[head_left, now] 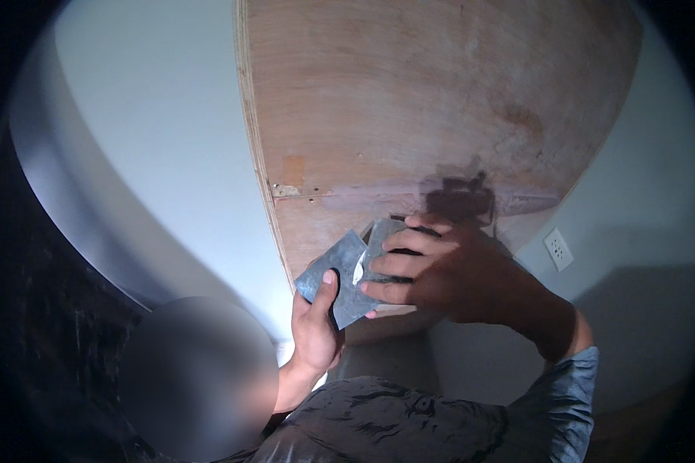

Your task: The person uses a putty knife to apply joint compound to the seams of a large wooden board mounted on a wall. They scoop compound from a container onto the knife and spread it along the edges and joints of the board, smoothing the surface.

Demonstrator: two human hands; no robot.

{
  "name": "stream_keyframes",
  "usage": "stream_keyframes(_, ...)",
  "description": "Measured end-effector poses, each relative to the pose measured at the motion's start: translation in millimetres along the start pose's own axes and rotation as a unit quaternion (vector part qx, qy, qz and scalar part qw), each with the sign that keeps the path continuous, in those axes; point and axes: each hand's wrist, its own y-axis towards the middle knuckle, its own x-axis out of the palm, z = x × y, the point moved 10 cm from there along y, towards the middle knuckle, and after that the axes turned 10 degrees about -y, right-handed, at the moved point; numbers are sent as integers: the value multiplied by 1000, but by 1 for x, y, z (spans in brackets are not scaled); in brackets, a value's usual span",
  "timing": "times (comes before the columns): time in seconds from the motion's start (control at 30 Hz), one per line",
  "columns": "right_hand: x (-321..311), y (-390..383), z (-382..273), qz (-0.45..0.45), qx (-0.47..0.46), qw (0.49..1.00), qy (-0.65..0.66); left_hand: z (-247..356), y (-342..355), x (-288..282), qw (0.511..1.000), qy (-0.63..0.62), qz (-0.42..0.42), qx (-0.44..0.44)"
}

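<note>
My left hand (316,324) grips a flat grey square scraper plate (340,297), its thumb pressed on the face. Over that plate's right edge my right hand (455,274) bends its fingers round a second grey scraper plate (375,255). Between the two plates shows a small dab of white paste (359,268). The plates overlap or touch; exactly where is hidden by my right fingers. Just beyond my hands stands a large plywood panel (409,100), with a pale pinkish smeared band (378,198) along its seam.
Screw holes and a small metal piece (286,190) mark the panel's left edge. Pale walls (154,100) flank it, and a white wall socket (558,249) sits at the right. My hand casts a dark shadow on the panel. A blurred round patch covers the lower left.
</note>
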Motion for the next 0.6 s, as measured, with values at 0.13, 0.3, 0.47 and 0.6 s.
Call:
stream_keyframes(0.13, -6, -11, 10, 42, 31, 999, 11, -9, 1, 3, 999, -6, -11, -50)
stream_keyframes(0.3, -7, -33, 25, 154, 59, 977, 134, -25, 2, -1, 977, -157, -53, -132)
stream_keyframes(0.47, 35, -68, 8, 451, 139, 851, 229, -42, -2, 29, 931, -301, -82, -192)
stream_keyframes(0.6, 61, -72, 11, 499, 223, 807, 222, -38, 3, 25, 946, -263, -86, -170)
